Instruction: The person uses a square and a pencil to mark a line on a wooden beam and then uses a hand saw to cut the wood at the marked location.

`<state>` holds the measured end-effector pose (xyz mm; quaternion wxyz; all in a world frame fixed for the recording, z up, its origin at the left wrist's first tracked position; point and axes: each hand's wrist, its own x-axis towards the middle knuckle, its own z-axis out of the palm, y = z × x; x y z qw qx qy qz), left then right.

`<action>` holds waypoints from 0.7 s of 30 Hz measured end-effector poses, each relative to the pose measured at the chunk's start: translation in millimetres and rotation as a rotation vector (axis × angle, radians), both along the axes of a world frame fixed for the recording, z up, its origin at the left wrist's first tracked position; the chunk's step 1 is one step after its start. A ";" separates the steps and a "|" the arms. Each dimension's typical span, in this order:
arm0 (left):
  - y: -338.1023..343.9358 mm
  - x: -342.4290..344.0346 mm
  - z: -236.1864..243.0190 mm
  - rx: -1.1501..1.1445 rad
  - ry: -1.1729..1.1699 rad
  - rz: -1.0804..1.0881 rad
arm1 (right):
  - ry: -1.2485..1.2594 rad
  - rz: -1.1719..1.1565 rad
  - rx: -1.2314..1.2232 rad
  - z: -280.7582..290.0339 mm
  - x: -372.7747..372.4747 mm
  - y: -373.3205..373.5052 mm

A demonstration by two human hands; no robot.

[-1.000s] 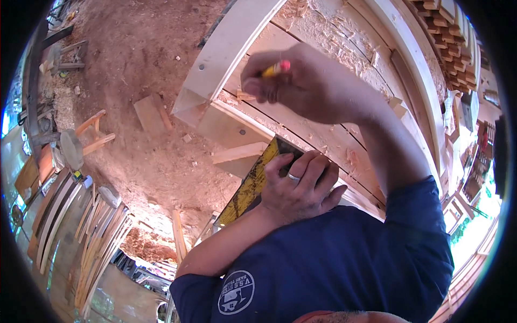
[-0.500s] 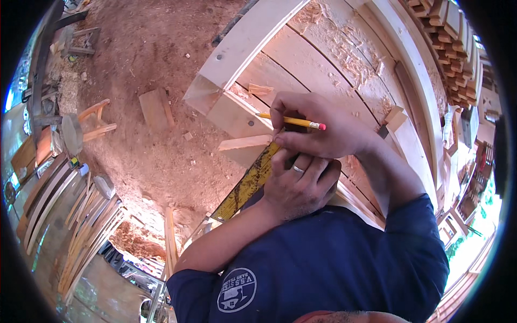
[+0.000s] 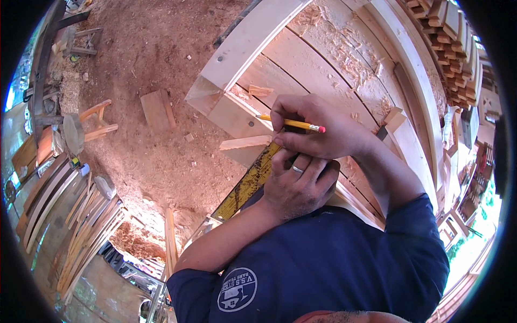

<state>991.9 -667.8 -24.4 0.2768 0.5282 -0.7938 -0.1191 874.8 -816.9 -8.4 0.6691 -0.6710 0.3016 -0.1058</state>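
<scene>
A yellow pencil [image 3: 302, 123] with a pink eraser lies across the fingers of my right hand [image 3: 320, 126]; its tip points left. That hand is closed, its thumb and fingertips bent down at the upper end of a worn yellow bar [image 3: 245, 188]. My left hand [image 3: 301, 185], wearing a ring, is just below with curled fingers, against the right one and beside the bar. What its fingers grip is hidden. Under and ahead of both hands is a wooden frame [image 3: 231, 116], and a short pale strip of wood [image 3: 245, 142] juts out to the left.
Slatted boards [image 3: 318, 59] strewn with shavings lie inside the frame. Stacked wood pieces [image 3: 458, 54] stand at the far right. On the dirt floor [image 3: 145, 59] are a loose board [image 3: 156, 110] and a small wooden stool [image 3: 99, 121]; long strips [image 3: 89, 242] lean at the lower left.
</scene>
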 end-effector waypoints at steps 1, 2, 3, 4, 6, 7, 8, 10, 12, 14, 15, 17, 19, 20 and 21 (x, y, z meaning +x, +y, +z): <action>-0.1 0.0 0.3 0.001 0.000 0.001 | 0.000 0.001 0.001 -0.1 0.1 -0.4; -0.4 0.3 0.7 0.003 -0.001 0.000 | -0.008 0.003 -0.003 0.0 0.3 -0.9; -0.6 0.6 1.2 0.005 -0.003 -0.001 | -0.016 0.005 -0.006 0.1 0.5 -1.0; -0.9 0.6 1.5 0.004 -0.002 0.002 | -0.015 0.009 -0.007 0.4 0.4 -1.0; -1.1 0.1 1.9 0.006 0.006 -0.002 | -0.025 -0.006 0.004 1.2 0.3 -0.3; -1.2 0.3 1.8 0.005 0.005 0.002 | -0.025 -0.002 0.003 2.9 1.2 -0.4; -1.3 0.4 1.7 0.002 0.010 0.004 | -0.021 -0.015 0.049 5.6 2.1 -0.8; -1.1 0.4 1.1 -0.002 0.015 0.006 | -0.017 -0.027 0.094 7.3 3.0 -1.5; -0.4 0.2 0.3 0.003 0.032 0.013 | -0.005 -0.017 0.065 7.4 3.1 -2.2; 0.2 0.2 0.5 0.006 0.029 0.012 | 0.008 -0.007 0.058 8.3 3.8 -3.2; 0.3 0.3 0.5 0.008 0.026 0.012 | 0.022 0.002 0.051 8.7 4.2 -3.6; -0.6 1.3 1.4 0.007 0.028 0.009 | 0.025 0.000 0.070 9.6 4.5 -3.1; -0.6 1.7 2.0 0.005 0.029 0.007 | 0.027 -0.003 0.089 7.1 3.7 -2.2; 0.0 1.3 2.4 0.012 0.031 0.002 | 0.004 0.003 0.038 1.9 2.4 -0.3; 0.3 1.2 2.8 0.019 0.032 -0.003 | -0.020 0.009 -0.013 -0.8 1.9 0.6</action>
